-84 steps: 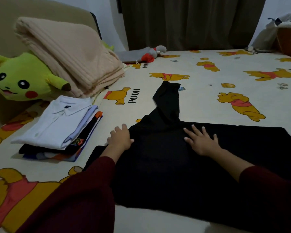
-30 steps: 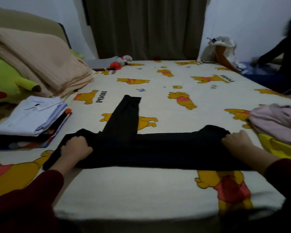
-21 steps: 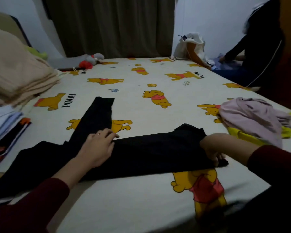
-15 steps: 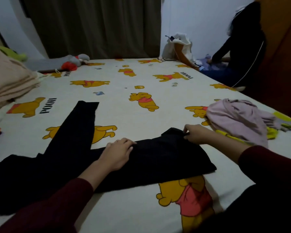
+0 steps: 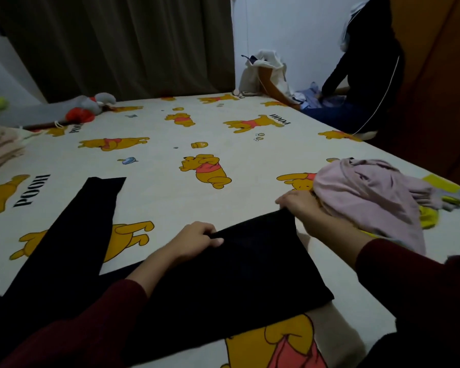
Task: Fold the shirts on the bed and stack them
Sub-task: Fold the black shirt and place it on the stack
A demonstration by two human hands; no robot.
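Note:
A black long-sleeved shirt (image 5: 245, 277) lies folded lengthwise across the near part of the bed (image 5: 223, 144), one sleeve stretching away to the far left. My left hand (image 5: 194, 240) grips the far edge of the shirt's right end, fingers curled over the fabric. My right hand (image 5: 298, 205) pinches the far right corner of the same end, which is lifted slightly off the sheet. A crumpled pink shirt (image 5: 367, 197) lies just right of my right hand, over a yellow garment (image 5: 428, 216).
A person in dark clothes (image 5: 367, 75) sits at the bed's far right corner beside a white bag (image 5: 266, 73). A grey and red soft toy (image 5: 91, 107) lies at the far left. A folded beige blanket (image 5: 0, 150) is at the left edge.
The view has swung right, so the stack of folded shirts has left the frame. Both hands have moved to the shirt's right end and taken hold of its far edge, lifting it.

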